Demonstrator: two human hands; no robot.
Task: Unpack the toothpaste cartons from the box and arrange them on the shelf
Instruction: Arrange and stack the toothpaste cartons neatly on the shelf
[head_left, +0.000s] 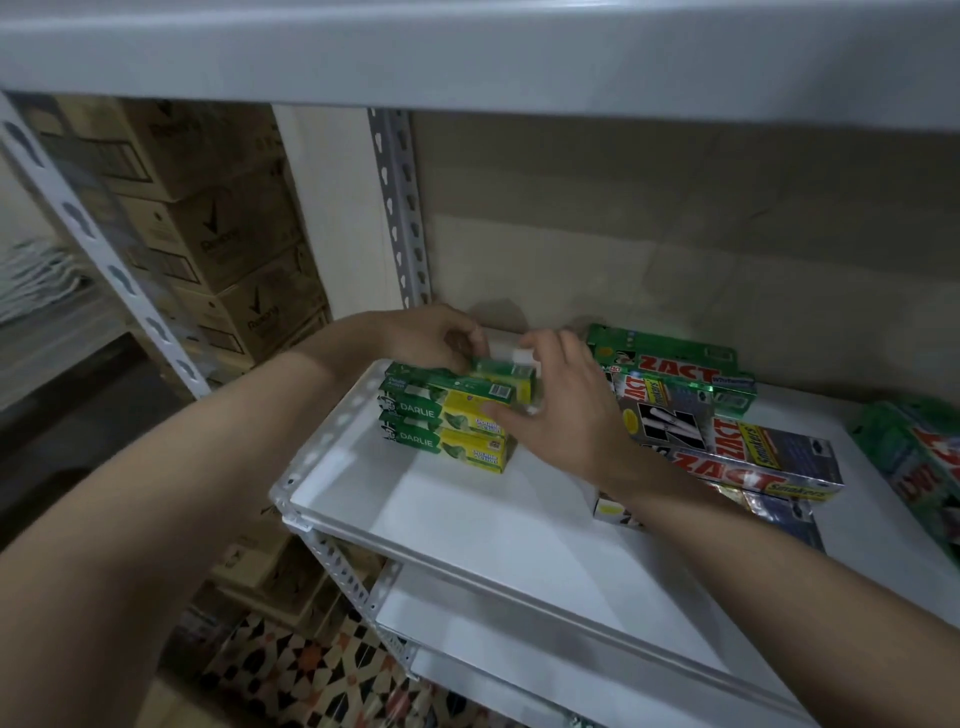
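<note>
Both forearms reach to mid-frame: left hand (426, 335) pinches the top green-and-yellow toothpaste carton (504, 375) on the white metal shelf (498, 525); right hand (563, 410), fingers loosely spread, steadies the stack.

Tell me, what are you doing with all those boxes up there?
A person is stacking green and yellow Darlie toothpaste cartons at the back left of a white shelf. The left hand holds the top of the stack near the back, and the right hand presses against its right end, as if squaring it up. Beside them, to the right, lies a looser pile of Zact cartons. The box they came from is not in view.
</note>
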